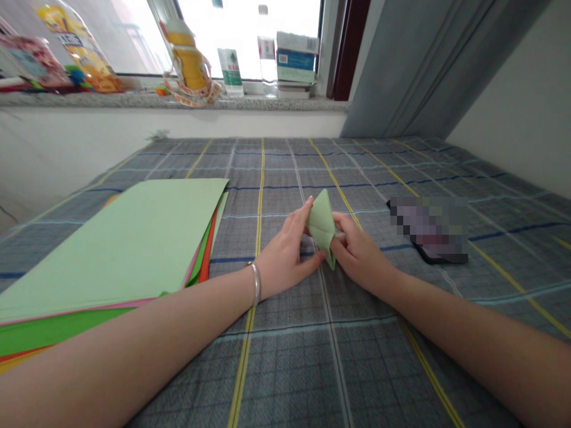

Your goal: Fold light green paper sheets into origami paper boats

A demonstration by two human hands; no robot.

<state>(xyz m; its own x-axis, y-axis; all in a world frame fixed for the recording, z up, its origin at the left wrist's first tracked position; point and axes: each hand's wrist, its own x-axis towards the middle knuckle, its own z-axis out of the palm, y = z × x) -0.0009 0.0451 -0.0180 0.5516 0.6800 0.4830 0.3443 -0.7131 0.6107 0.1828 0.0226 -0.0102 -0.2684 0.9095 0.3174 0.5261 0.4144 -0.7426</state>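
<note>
A small folded piece of pale green paper (321, 224) stands between both hands on the grey plaid cloth (312, 356). My left hand (288, 252), with a silver bangle on its wrist, pinches the paper's left side, thumb near its lower tip. My right hand (359, 252) grips the paper's right side with closed fingers. The lower tip of the paper points down at the cloth.
A stack of coloured paper sheets (125, 244), pale green on top, lies at the left. A dark phone-like object (428, 235), blurred, lies at the right. Bottles (190, 56) and boxes (294, 65) stand on the windowsill at the back.
</note>
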